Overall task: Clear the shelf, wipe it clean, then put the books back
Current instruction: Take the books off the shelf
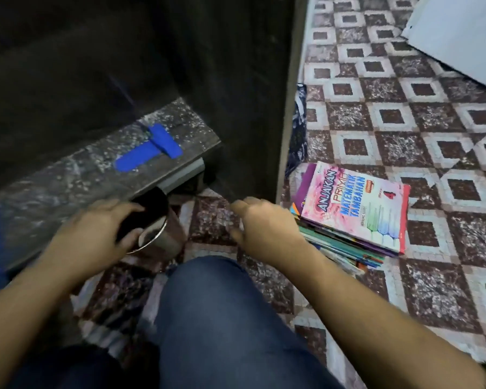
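The shelf (68,186) is seen low in a dark cabinet, its board covered with pale specks, and blue strips (149,150) are stuck on it. The books (354,217) are stacked on the patterned floor (404,113), just beside the cabinet's side wall. A black object (145,213) is gripped by the left hand (96,231), with the fingers curled round it, over a metal cup (166,240). The right hand (264,228) is held between cup and books, with the fingers loosely bent and nothing held.
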Tool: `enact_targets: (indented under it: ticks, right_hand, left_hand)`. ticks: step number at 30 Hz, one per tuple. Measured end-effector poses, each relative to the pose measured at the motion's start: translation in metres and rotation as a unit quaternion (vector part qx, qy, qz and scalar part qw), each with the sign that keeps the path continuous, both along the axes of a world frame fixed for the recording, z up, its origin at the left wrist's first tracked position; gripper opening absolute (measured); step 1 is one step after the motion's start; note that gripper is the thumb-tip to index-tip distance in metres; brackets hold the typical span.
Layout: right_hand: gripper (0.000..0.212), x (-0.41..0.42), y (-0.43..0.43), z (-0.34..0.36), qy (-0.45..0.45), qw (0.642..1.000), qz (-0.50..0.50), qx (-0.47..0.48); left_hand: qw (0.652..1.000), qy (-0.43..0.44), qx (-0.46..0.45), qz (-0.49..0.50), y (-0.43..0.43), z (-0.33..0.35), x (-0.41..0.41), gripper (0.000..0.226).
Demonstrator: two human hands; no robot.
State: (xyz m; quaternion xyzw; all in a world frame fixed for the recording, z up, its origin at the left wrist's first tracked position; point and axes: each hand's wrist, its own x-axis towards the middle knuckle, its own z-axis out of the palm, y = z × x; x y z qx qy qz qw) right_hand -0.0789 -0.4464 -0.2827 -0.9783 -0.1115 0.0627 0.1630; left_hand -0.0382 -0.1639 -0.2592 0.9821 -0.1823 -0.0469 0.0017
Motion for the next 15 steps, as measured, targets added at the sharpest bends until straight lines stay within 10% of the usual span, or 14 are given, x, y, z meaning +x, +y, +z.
enact_targets:
  ticks: [9, 15]
  right_hand:
    - [0.036, 0.014, 0.163, 0.087, -0.093, 0.976, 0.197, 0.007]
    - [0.040, 0.011, 0.264, 0.116, -0.117, 0.945, 0.304, 0.014]
  left_hand:
    - [0.928, -0.194, 0.107, 0.299, 0.203, 0.109, -0.078, 0.062]
    - [0.892, -0.306, 0.098, 0.318, 0.234, 0.141, -0.115, 0.098]
